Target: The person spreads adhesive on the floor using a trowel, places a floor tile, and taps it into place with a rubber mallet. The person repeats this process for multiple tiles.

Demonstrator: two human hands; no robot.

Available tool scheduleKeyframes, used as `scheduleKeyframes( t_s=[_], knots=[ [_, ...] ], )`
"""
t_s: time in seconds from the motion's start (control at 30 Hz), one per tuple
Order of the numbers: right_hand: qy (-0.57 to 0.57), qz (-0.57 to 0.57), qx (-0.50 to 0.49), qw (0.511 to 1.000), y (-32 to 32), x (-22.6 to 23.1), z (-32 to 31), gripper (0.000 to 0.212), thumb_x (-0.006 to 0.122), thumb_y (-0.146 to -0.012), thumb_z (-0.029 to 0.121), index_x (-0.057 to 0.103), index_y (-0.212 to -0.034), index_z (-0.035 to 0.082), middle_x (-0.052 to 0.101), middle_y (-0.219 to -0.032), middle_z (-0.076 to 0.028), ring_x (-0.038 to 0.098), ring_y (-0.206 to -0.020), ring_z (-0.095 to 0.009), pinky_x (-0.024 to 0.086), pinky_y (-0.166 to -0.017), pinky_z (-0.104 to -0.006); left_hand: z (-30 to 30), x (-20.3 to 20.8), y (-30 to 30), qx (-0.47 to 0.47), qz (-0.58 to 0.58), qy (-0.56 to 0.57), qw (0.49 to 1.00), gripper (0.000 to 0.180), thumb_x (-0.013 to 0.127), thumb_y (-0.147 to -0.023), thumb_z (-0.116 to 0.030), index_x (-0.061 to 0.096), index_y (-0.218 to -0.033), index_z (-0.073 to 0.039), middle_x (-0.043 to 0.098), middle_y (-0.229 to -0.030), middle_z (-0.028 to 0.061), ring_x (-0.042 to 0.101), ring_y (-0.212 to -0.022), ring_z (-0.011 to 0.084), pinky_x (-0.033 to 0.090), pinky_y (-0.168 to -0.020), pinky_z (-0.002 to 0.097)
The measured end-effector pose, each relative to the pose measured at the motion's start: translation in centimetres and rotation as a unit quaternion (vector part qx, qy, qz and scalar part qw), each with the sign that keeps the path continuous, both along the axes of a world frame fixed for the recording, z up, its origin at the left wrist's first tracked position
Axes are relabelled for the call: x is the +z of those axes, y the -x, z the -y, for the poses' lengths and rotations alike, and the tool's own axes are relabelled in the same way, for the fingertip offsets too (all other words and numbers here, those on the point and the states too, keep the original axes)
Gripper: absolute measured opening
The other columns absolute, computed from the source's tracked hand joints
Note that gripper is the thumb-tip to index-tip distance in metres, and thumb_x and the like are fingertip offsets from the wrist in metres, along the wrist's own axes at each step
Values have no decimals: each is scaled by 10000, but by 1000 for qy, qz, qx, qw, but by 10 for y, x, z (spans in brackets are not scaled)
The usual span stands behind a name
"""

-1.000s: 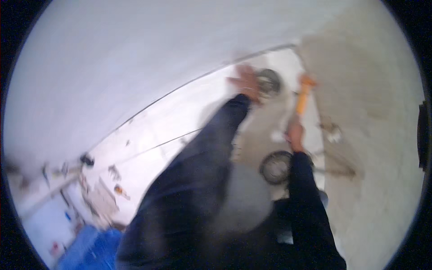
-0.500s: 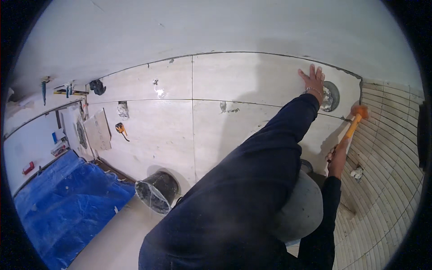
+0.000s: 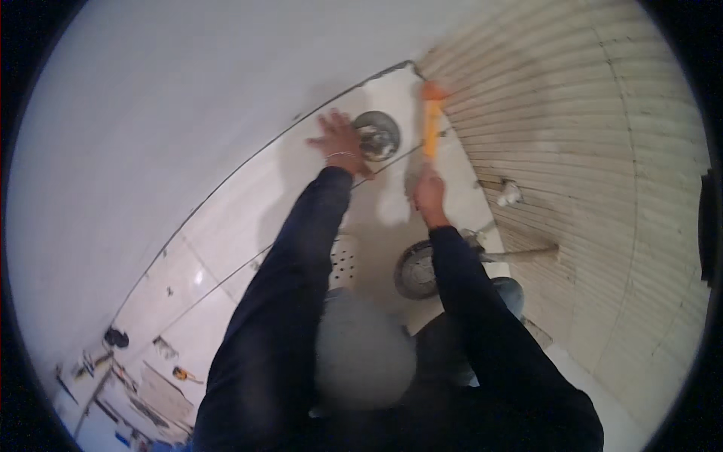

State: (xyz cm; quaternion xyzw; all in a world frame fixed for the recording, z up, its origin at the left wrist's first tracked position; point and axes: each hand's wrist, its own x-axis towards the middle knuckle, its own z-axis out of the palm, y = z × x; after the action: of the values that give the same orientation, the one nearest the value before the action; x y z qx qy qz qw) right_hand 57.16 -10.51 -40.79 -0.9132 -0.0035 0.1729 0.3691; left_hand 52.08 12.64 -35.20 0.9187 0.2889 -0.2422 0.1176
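Observation:
My right hand [image 3: 430,194] is closed round the handle of a mallet [image 3: 432,128] with a yellow-orange handle and an orange head. The head is raised by the corner of a pale tile [image 3: 403,94], close to the ribbed wall; I cannot tell whether it touches. Fingers spread, my left hand [image 3: 339,142] lies on the tile, just left of a round cutout [image 3: 376,137]. Grey, lumpy material shows inside that opening. A thin bracelet circles my left wrist.
Beige ribbed tiling [image 3: 557,143] rises on the right, with a white plugged outlet [image 3: 510,193]. A dark round container [image 3: 416,270] stands by my right forearm, near a perforated white shoe [image 3: 343,260]. A tape measure [image 3: 183,374] lies at lower left.
The view has swung toward the right corner, so bucket and blue sheet have mostly left it. My left hand stays beside the cutout; the mallet remains in my right hand near the tile's corner.

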Motion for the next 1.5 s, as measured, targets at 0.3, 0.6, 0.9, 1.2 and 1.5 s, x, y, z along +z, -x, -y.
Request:
scheduleKeyframes(
  t_s=[0.3, 0.6, 0.9, 1.2, 1.5],
  knots=[
    [-82, -45, -20, 995, -7, 59, -68, 678, 446, -981, 626, 583, -713, 18, 542, -538, -93, 520, -405, -228, 442, -429, -381, -9, 14, 5, -4, -92, 5, 996, 1607, 903, -409, -694, 18, -1587, -54, -16, -1665, 166, -3, -1503, 478, 333, -1026, 743],
    [-54, -200, -42, 977, -4, 71, -80, 754, 455, -935, 706, 590, -677, 11, 509, -496, -74, 534, -397, -215, 442, -397, -380, -9, 11, 8, 4, -88, 9, 996, 1603, 902, -418, -693, 15, -1579, -35, -5, -1661, 175, 5, -1502, 480, 337, -1023, 742],
    [-99, -128, -63, 985, -4, 67, -68, 677, 488, -949, 660, 526, -675, 43, 490, -548, -54, 494, -415, -176, 395, -402, -333, -10, 10, 6, 1, -91, 7, 996, 1613, 906, -412, -690, 4, -1578, -34, -15, -1660, 179, 23, -1502, 476, 348, -1020, 737],
    [-101, -212, -105, 966, 20, 89, -25, 696, 455, -949, 678, 594, -732, 31, 523, -553, -47, 520, -439, -190, 442, -460, -362, -6, 3, 5, 1, -98, -9, 995, 1619, 902, -410, -697, -8, -1583, -50, -44, -1660, 176, 18, -1501, 477, 343, -1024, 741],
    [-115, -220, -167, 954, 35, 79, 0, 666, 461, -968, 641, 595, -768, 20, 517, -555, -53, 512, -441, -181, 423, -439, -353, -9, 4, 4, 10, -81, 0, 997, 1636, 922, -375, -672, 1, -1586, -70, -37, -1662, 162, -3, -1502, 472, 340, -1023, 750]
  ],
)
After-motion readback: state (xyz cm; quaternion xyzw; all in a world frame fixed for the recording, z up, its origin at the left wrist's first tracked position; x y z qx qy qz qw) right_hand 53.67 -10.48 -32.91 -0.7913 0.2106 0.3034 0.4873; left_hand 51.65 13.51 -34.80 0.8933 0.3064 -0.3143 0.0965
